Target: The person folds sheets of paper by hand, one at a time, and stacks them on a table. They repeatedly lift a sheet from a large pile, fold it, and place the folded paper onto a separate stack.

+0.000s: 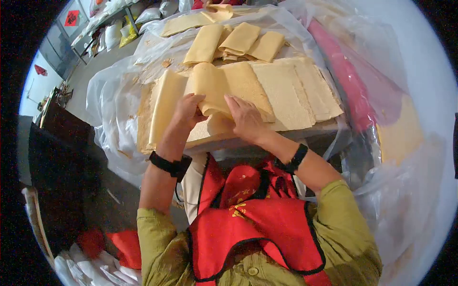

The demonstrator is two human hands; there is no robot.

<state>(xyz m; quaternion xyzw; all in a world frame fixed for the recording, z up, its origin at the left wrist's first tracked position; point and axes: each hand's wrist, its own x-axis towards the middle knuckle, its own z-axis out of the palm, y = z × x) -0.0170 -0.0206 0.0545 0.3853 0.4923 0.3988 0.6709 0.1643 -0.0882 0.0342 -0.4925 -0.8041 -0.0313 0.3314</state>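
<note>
Two bare hands work just past the red apron (238, 229), each wrist in a black band (167, 164). The left hand (187, 112) has its fingers curled shut over the rolled edge of a thin yellow sheet (214, 86), pinching the fold. The right hand (245, 120) lies on the same sheet just beside it, fingers nearly straight and pressing down. Whether its thumb grips underneath I cannot tell from here.

The sheet humps up between the hands, partly doubled over, on the near edge of a low stack (210, 134) of like sheets. To the right, flat sheets (296, 90) lie spread and overlapping. Further back sit folded bundles (238, 40), all on clear plastic (119, 95) draped over the table. Sacks (114, 33) line a shelf beyond.

That sheet looks thin and brittle, and broken bits (167, 62) lie on the plastic. I'd judge that a tight pinch pulling against the pressing hand could split it along the crease. The stack sits close to the table's near edge, so a tug toward the body might drag lower sheets off with it.
</note>
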